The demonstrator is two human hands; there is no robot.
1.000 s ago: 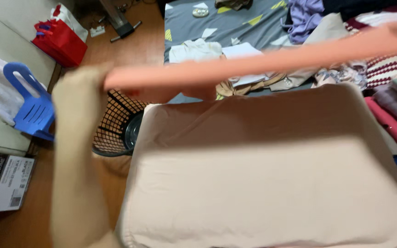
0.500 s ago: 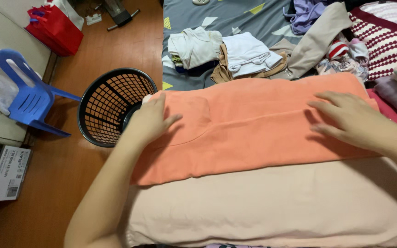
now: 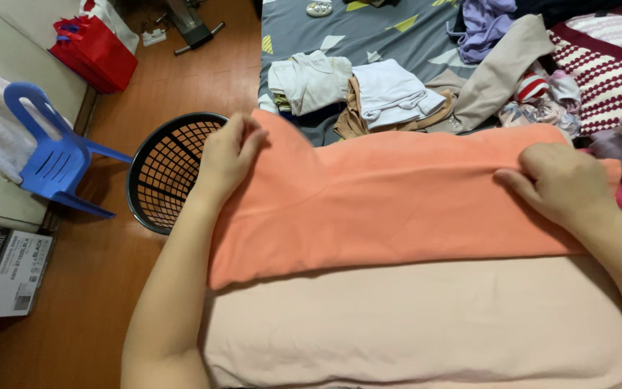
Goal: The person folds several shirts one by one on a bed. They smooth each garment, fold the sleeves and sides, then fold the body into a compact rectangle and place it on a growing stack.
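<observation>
Folded orange cloth (image 3: 397,202) lying across the far edge of a beige cushion (image 3: 426,324), left hand (image 3: 228,155) pinching its left corner, right hand (image 3: 559,180) gripping its right end, black mesh basket (image 3: 163,169) just beyond the cushion's left edge, bare wooden floor (image 3: 88,288) left, clothes pile (image 3: 397,90) behind.

A bed (image 3: 304,29) with a grey sheet bearing pale and yellow triangles carries most things. On its near end lies a wide beige cloth (image 3: 426,324), and spread flat across that, an orange cloth (image 3: 390,202). Beyond it on the sheet sit folded white clothes (image 3: 354,83), a tan garment (image 3: 498,68), a purple one (image 3: 480,25) and a striped sweater (image 3: 606,65). Beside the bed, the wooden floor (image 3: 88,302) bears a black basket (image 3: 163,169), a blue chair (image 3: 52,155), a red bag (image 3: 95,50) and a box (image 3: 8,277).
</observation>
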